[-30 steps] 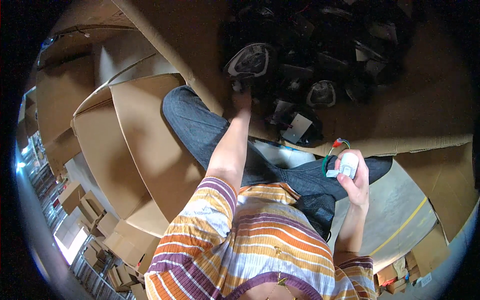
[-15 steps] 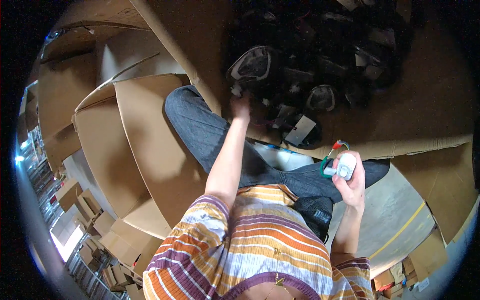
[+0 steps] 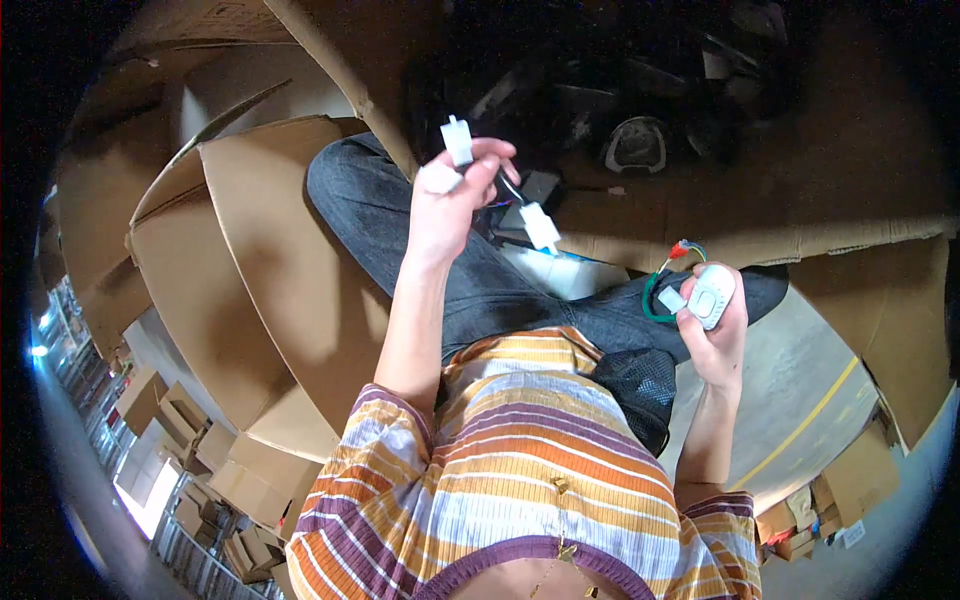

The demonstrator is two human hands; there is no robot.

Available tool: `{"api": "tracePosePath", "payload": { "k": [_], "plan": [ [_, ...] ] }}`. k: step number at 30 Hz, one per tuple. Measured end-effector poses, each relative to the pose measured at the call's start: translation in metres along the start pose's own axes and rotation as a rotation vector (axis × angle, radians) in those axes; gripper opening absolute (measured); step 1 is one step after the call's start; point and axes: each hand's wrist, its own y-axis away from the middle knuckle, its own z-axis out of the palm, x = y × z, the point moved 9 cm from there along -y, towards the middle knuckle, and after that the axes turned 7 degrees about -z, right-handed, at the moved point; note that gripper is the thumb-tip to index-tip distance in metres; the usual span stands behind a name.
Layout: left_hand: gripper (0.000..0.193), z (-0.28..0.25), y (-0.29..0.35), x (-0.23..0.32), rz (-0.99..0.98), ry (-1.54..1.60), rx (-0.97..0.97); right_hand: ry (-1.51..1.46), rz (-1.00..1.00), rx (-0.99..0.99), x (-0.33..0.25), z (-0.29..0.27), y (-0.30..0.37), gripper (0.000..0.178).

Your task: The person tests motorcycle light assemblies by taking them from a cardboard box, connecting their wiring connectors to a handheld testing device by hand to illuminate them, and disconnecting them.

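Note:
My left hand [image 3: 450, 205] is raised over my left thigh, its fingers closed on a short cable with white plug connectors [image 3: 456, 142]. Another white connector [image 3: 540, 228] dangles from a dark wire below the fingers. Over my right leg, my right hand [image 3: 722, 335] grips a small white rounded device [image 3: 711, 296] with an oval raised part on its face. From it loops a green wire [image 3: 648, 300] ending near a red connector [image 3: 680, 249] with several thin coloured wires. Beyond my hands, a large cardboard box holds a pile of dark items [image 3: 637, 146], mostly lost in shadow.
The big box's cardboard edge [image 3: 800, 246] runs across in front of my legs. Opened cartons [image 3: 262, 240] stand on the left. A black mesh pouch [image 3: 640, 390] rests at my waist. More boxes [image 3: 255, 478] and shelving fill the lower left.
My left hand has come back out of the big box, lifting the cable with white connectors. My right hand has shifted slightly up, still holding the white device.

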Motion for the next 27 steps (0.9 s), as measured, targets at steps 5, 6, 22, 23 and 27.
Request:
{"api": "tracePosePath", "payload": {
  "k": [5,6,22,23,27],
  "plan": [
    [0.022,0.025,0.028,0.029,0.227,-0.390,-0.122,-0.096,0.098,0.017,0.001,0.000,0.013,0.035],
    [0.025,0.032,0.033,0.033,0.288,-0.592,-0.128,-0.124,0.111,0.022,-0.001,-0.001,0.016,0.035],
    [0.025,0.133,0.077,0.021,0.817,-0.833,-0.523,-0.389,0.064,0.042,-0.021,-0.022,0.019,0.039],
    [0.025,0.136,0.078,0.021,0.815,-0.835,-0.533,-0.419,0.068,0.042,-0.020,-0.022,0.019,0.039],
    [0.025,0.144,0.082,0.022,0.856,-0.834,-0.515,-0.493,0.014,0.070,-0.019,-0.027,0.020,0.038]
  ]
}}
